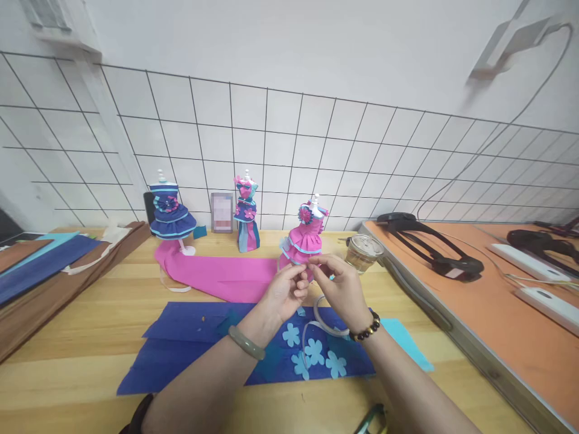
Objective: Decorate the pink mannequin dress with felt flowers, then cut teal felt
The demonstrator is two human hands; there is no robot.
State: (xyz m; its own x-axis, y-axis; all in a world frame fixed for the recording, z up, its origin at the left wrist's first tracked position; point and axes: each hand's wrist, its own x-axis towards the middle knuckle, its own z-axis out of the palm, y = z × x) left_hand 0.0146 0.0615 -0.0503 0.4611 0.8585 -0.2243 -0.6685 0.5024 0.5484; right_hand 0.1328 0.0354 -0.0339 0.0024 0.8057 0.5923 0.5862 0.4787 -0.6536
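My left hand (pixel 286 290) and my right hand (pixel 337 283) meet above the table, their fingertips pinched close together; what they hold is too small to make out. Just behind them stands a small dress form in a pink ruffled dress (pixel 305 238). Below lies dark blue fabric (pixel 181 328) with several light blue flower cutouts (pixel 313 351) on it. A roll of white ribbon (pixel 323 322) rests under my right hand, its loose end curling over the flowers. Pink fabric (pixel 226 274) stretches out to the left of the hands.
Two more dressed forms, one in blue (pixel 169 214) and one multicoloured (pixel 246 217), stand at the back. A lidded glass jar (pixel 363 252) is at the right, beside an orange surface (pixel 434 301) with black straps. Folded fabrics (pixel 49 265) lie far left; scissors (pixel 373 419) lie at the front.
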